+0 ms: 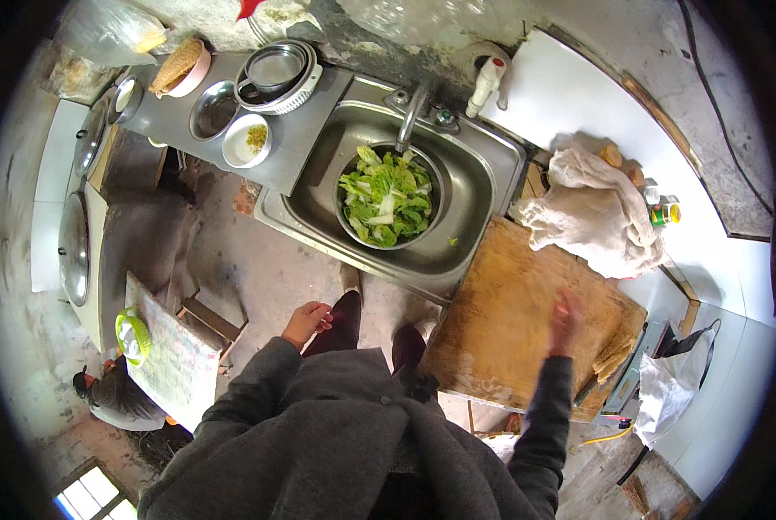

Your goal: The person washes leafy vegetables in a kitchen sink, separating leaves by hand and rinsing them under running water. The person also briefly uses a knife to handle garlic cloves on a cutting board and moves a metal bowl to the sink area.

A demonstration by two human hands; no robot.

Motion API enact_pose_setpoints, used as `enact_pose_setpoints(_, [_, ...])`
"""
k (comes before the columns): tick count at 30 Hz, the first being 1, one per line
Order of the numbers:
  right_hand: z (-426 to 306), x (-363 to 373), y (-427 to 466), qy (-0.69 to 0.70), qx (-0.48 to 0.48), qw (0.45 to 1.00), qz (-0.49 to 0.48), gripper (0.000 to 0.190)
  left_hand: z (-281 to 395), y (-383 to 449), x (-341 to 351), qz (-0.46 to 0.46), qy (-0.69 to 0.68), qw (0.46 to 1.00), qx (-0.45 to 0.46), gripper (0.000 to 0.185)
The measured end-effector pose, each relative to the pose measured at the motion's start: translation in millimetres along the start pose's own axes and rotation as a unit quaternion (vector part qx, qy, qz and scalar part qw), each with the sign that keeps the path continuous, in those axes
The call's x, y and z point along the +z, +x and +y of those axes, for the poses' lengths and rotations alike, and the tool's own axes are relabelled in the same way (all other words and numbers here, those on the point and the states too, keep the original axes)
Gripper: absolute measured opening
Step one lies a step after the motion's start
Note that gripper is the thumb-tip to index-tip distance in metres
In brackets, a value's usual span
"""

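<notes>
My left hand (308,323) hangs in the air before my body, short of the sink, with its fingers loosely bent and nothing visible in it. Blurred by motion, my right hand (564,320) is over the right part of a worn wooden board (492,299); its fingers cannot be made out clearly. Ahead of me, a round metal basin (441,201) stands in the stainless steel sink (472,231). Torn green leafy vegetables (388,195) fill the basin under the metal faucet (415,110).
Left of the sink, a metal counter (297,146) holds a white bowl (235,144), a metal bowl (213,107) and stacked basins (277,68). A pale cloth (589,208) lies beyond the board. A person (124,396) is beside a low table (180,357) at left.
</notes>
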State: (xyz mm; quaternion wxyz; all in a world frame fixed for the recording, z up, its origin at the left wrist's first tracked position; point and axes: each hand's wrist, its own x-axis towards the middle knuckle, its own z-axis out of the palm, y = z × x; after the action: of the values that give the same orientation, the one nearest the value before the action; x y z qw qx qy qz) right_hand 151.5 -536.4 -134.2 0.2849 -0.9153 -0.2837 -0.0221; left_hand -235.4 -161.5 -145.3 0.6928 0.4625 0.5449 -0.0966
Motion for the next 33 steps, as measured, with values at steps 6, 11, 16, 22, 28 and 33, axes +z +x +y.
enact_pose_setpoints(6, [-210.3, 131.4, 70.1, 0.067, -0.188, 0.958, -0.206, 0.048, 51.0, 17.7, -2.2, 0.117, 0.267, 0.889, 0.352, 0.024])
enact_pose_setpoints(11, [-293.4, 213.6, 111.4, -0.097, -0.227, 0.931, -0.27, 0.067, 137.5, 53.7, -5.4, 0.098, 0.393, 0.782, 0.473, 0.035])
enact_pose_setpoints(16, [-299.6, 267.0, 122.1, -0.155, -0.095, 0.928, -0.324, 0.088, 159.4, 75.0, -29.4, 0.063, 0.368, 0.797, 0.475, 0.035])
enact_pose_setpoints(22, [-297.2, 297.9, 128.0, -0.208, 0.022, 0.907, -0.364, 0.091, 124.7, 66.0, -54.5, 0.04, 0.348, 0.824, 0.445, 0.029])
enact_pose_setpoints(28, [-289.7, 328.4, 136.8, -0.241, 0.1, 0.91, -0.324, 0.056, 112.5, 48.3, -61.2, 0.05, 0.261, 0.84, 0.473, 0.027])
enact_pose_setpoints(33, [-286.4, 315.1, 148.1, -0.189, 0.136, 0.937, -0.259, 0.054, 103.6, 35.2, -71.0, 0.073, 0.245, 0.841, 0.477, 0.021])
